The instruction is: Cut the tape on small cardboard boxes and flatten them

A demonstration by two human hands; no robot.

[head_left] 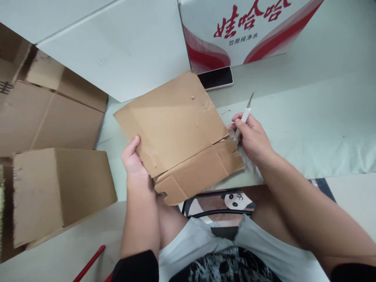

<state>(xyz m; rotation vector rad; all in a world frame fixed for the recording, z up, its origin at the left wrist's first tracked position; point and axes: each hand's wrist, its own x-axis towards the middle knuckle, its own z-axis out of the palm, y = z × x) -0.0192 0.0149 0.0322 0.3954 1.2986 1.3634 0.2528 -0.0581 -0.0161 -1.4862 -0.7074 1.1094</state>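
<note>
A flattened brown cardboard box (173,129) lies tilted in front of me, over the edge of a pale green table (308,125). My left hand (133,158) grips its left edge, thumb on top. My right hand (252,137) is at the box's right edge, fingers closed around a small white-handled craft knife (246,111) whose blade points up and away. The box's lower flap is folded toward me and hangs over my lap.
A dark phone (216,77) lies behind the cardboard. A white and red printed carton (243,31) stands at the back, beside a white box (117,47). Brown cardboard boxes (55,188) fill the left side. A red stick (89,263) shows at the bottom.
</note>
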